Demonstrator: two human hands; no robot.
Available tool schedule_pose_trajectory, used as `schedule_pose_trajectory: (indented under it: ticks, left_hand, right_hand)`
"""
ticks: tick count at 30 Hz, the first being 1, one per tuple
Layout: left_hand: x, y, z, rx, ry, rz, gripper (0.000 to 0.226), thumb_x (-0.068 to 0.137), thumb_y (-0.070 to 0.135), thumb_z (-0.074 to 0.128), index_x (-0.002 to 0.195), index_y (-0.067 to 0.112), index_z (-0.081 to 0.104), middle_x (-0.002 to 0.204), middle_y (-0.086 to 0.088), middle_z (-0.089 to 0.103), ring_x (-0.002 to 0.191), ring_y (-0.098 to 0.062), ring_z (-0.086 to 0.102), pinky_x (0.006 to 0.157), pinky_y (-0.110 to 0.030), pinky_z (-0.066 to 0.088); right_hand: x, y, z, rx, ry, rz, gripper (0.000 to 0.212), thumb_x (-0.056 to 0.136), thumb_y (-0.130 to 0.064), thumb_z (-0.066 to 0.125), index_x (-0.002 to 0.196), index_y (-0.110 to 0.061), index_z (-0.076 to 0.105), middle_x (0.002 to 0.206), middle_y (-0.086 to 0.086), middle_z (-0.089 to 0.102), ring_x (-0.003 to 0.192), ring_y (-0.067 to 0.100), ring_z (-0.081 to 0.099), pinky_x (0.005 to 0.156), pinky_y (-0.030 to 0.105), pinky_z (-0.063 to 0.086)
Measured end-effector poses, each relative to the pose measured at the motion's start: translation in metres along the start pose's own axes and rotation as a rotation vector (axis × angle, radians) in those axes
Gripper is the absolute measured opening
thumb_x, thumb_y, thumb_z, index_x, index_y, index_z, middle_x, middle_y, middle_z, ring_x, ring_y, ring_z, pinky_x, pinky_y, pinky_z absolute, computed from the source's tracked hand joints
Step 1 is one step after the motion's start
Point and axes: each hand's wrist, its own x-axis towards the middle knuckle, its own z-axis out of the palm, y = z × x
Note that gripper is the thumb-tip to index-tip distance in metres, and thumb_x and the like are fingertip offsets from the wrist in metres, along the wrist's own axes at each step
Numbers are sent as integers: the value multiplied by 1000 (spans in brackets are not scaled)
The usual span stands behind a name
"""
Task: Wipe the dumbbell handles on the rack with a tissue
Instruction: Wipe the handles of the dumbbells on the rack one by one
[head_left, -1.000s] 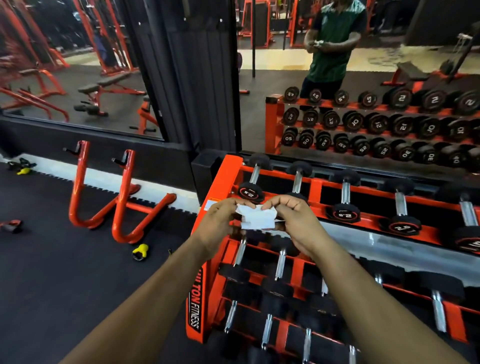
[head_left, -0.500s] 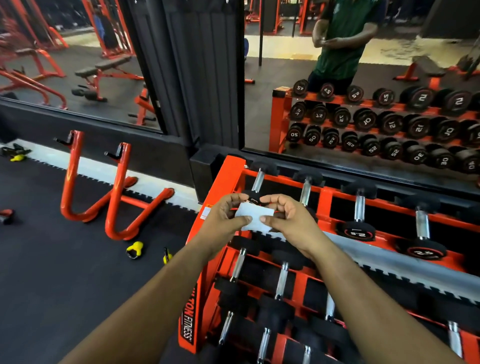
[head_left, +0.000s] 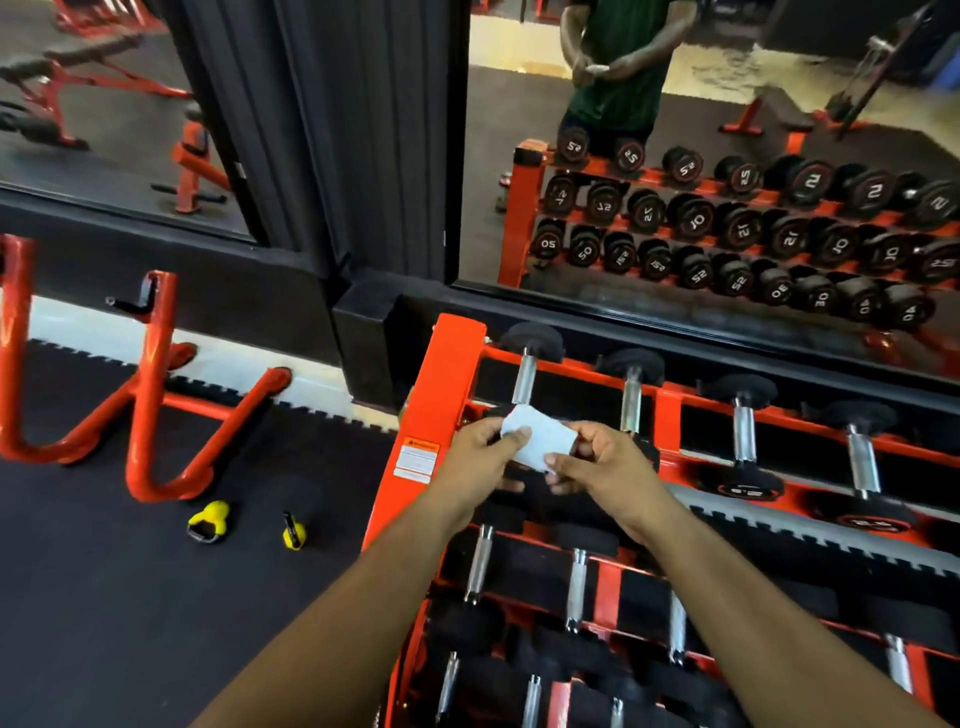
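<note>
A folded white tissue is held between both hands above the left end of the orange dumbbell rack. My left hand pinches its left edge, thumb on top. My right hand pinches its right and lower edge. Black dumbbells with chrome handles lie in rows on the rack. The leftmost top-row handle shows just beyond the tissue, and the second handle stands to its right. Lower-tier handles run under my forearms.
A wall mirror behind the rack reflects the dumbbells and a person in a green shirt. Orange tubular stands sit on the black floor to the left. Two small yellow kettlebells lie near the rack's left foot.
The view has moved closer to the rack and tilted down. Both hands still hold the tissue, which now looks folded smaller and sits nearer the leftmost top-row handle.
</note>
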Motion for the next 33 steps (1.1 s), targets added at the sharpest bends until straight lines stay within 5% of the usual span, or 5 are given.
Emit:
schedule_pose_trajectory:
  ticks: [7,14,27,30,33]
  left_hand:
    - [39,-6,-2,259,-147,0,22,105,29,57,114,13,69,107,-6,73,96,-16,71,71,-32,60]
    - [83,-24,5,473,43,62,21,103,34,57,103,15,67,87,4,66,81,-16,65,75,-42,53]
    - [142,-84,42,1042,279,-88,104,93,71,48,162,11,-2,171,-11,-3,158,-24,-5,128,-40,2]
    - [148,-88,45,1049,277,-83,103,96,64,50,161,8,-5,170,-13,-3,158,-24,-6,126,-36,-2]
    - [150,-89,43,994,292,-70,104,96,58,55,161,7,-8,170,-13,-6,157,-24,-7,123,-31,-5]
  right_hand:
    - [35,9,-25,-241,-25,19,38,92,-35,72,128,-31,64,120,-12,70,111,4,65,94,25,51]
    - [82,28,-44,-107,-67,73,18,96,-8,66,113,-10,70,98,6,77,89,22,74,65,30,59]
    - [225,58,-47,-1017,179,-463,36,99,-15,53,133,-25,53,112,5,72,97,27,68,81,40,57]
    - [245,76,-46,-1264,-72,-532,60,96,-1,50,152,-23,41,155,4,45,145,21,39,122,35,21]
    - [248,96,-51,-1509,-344,-659,68,90,-3,56,153,-22,39,162,2,31,154,21,18,125,41,1]
